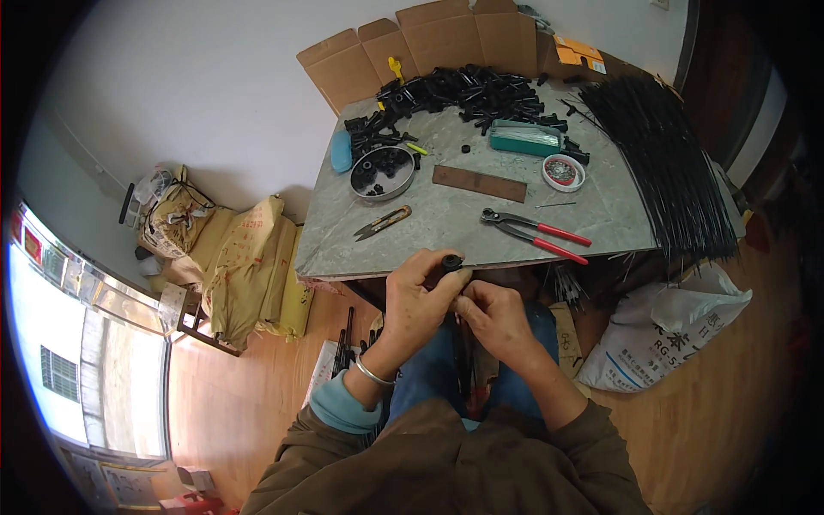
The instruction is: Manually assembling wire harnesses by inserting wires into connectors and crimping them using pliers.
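Note:
My left hand (418,296), with a silver bangle at its wrist, is closed round a small black tubular part (452,261), whose round hollow end points up between thumb and fingers. Close against it, my right hand (494,319) is pinched at the lower side of the part; what its fingertips hold is hidden. Both hands are over my lap, just off the table's front edge. On the table (446,227) nearest to them lie small thread snips (384,223) and red-handled pincers (534,233).
Black plastic parts (481,90) are heaped at the back, before a cardboard screen (438,39). A round tin (383,173), a rusty metal bar (479,184), a green box (525,137) and a white tub (563,173) stand midway. Long black rods (665,163) overhang the right edge, above a white sack (661,335).

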`<control>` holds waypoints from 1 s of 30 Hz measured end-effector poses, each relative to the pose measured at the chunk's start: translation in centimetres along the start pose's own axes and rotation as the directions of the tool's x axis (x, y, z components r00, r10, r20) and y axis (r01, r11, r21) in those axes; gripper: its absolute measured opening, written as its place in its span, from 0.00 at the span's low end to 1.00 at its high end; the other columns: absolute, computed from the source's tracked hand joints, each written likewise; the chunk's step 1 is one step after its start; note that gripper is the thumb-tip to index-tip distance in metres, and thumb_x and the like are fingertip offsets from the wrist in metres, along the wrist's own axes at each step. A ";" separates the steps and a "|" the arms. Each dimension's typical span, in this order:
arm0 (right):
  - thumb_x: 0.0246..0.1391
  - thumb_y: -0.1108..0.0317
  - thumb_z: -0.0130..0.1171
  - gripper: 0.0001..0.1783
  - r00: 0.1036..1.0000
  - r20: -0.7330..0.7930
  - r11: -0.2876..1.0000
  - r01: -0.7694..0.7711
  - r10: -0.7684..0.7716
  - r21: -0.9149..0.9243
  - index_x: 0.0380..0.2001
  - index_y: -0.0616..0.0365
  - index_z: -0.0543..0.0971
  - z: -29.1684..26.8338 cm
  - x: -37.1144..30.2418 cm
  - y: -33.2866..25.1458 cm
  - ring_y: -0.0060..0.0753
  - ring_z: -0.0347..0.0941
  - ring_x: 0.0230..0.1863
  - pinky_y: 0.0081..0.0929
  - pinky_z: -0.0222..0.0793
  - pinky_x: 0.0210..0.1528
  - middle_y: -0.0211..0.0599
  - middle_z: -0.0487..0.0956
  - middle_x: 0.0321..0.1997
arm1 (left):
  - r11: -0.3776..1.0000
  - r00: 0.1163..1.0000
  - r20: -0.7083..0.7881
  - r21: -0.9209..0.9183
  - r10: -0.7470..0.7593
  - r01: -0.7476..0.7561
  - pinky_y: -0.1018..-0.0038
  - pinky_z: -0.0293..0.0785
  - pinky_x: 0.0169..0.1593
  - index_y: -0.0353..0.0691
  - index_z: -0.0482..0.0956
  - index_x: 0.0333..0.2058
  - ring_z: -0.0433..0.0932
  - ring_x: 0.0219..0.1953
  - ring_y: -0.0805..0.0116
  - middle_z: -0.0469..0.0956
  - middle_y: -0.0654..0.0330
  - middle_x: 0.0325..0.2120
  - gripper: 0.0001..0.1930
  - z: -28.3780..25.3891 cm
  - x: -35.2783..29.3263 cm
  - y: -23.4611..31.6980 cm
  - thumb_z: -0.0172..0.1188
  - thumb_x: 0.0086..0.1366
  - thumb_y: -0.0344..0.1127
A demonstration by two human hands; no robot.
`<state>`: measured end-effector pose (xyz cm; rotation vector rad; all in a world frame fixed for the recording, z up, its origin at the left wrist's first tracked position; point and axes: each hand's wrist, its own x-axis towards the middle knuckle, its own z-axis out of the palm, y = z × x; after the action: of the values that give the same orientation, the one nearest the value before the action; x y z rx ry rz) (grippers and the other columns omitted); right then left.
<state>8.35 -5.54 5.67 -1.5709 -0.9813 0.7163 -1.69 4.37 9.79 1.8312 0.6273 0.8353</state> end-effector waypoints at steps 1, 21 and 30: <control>0.55 0.57 0.61 0.17 0.996 -0.057 0.996 0.058 -0.062 -0.069 0.24 0.62 0.76 -0.1 -0.3 -0.4 0.20 0.67 0.21 0.24 0.64 0.25 0.31 0.74 0.18 | 0.998 0.998 0.052 -0.058 -0.031 0.034 0.84 0.67 0.30 0.33 0.80 0.39 0.71 0.28 0.82 0.75 0.68 0.27 0.11 -0.4 -0.1 0.4 0.63 0.57 0.30; 0.54 0.66 0.62 0.11 0.975 -0.146 0.977 0.183 -0.166 0.112 0.27 0.63 0.76 -1.2 -0.2 1.7 0.18 0.69 0.23 0.20 0.64 0.25 0.33 0.75 0.22 | 0.973 0.951 0.304 -0.197 -0.059 0.123 0.81 0.70 0.40 0.34 0.77 0.43 0.73 0.36 0.79 0.77 0.65 0.34 0.13 -1.9 0.3 0.7 0.61 0.61 0.33; 0.56 0.71 0.57 0.07 0.950 -0.123 0.952 0.297 -0.286 0.079 0.29 0.64 0.75 -0.6 -0.8 1.3 0.22 0.68 0.22 0.23 0.64 0.24 0.35 0.72 0.22 | 0.991 0.925 0.380 -0.121 -0.001 0.051 0.86 0.62 0.33 0.37 0.75 0.40 0.66 0.30 0.85 0.71 0.70 0.30 0.11 -2.3 0.8 0.9 0.62 0.61 0.34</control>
<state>8.75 -6.64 4.48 -1.3302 -1.0532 0.4578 -2.95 5.89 11.42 1.7963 0.3399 0.4700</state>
